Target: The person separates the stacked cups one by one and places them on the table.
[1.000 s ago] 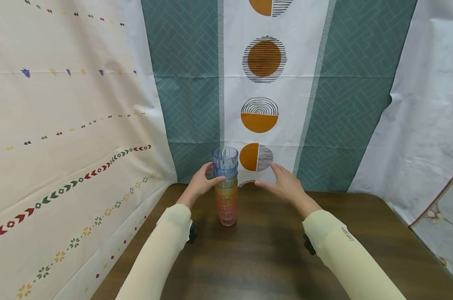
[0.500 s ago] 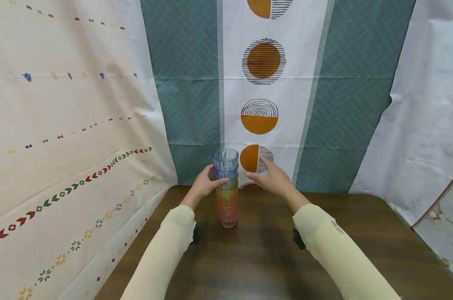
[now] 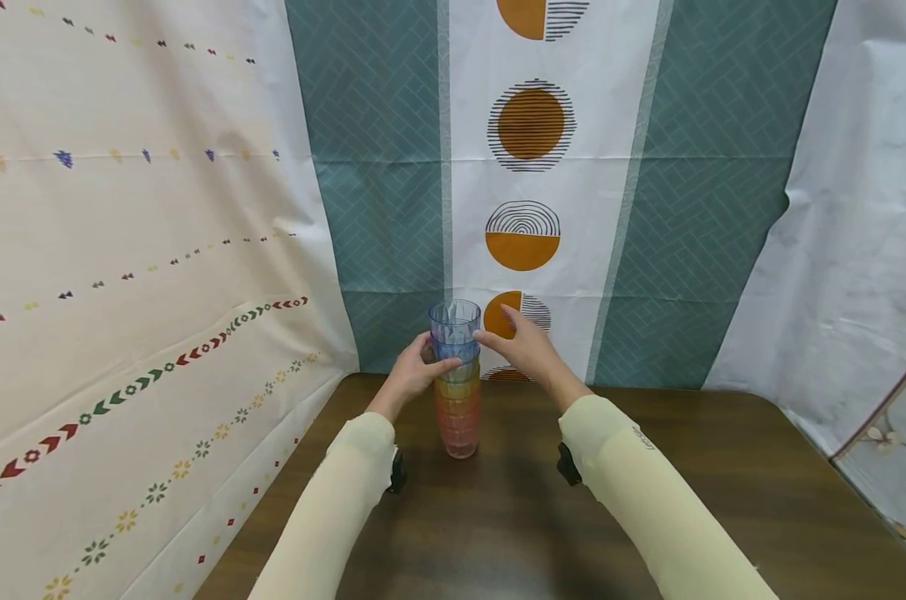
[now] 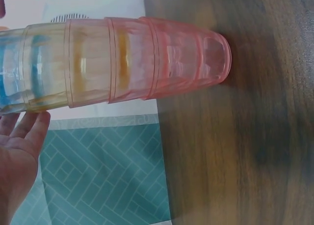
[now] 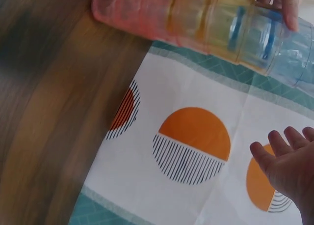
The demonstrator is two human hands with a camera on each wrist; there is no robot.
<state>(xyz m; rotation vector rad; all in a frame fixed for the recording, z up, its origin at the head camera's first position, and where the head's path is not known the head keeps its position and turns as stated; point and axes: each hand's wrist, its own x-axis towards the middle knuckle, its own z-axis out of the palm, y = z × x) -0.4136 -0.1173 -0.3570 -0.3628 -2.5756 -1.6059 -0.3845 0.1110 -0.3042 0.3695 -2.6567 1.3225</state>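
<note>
Stack: nested see-through cups, upright on the wooden surface, near its far edge and towards the far left corner; blue at the top, yellow in the middle, red at the base.
Left hand: curved round the upper stack, my thumb on the near side and fingers behind.
Right hand: spread and holding nothing, right of the top cup; my thumb tip is just beside it, and I can't tell whether it touches.
Feel: probably light, stiff plastic, smooth enough to slip; tall on a narrow base, so a sideways knock could tip it.
Grip: I'd take the top cup just under its rim from both sides and keep the cups below steady; nested walls may stick.
Cloths: teal-and-white curtain close behind the far edge, cream cloth along the left edge, marbled cloth beyond the right edge.
In the way: my left hand covers part of the left side; the right side looks free to reach.
</note>
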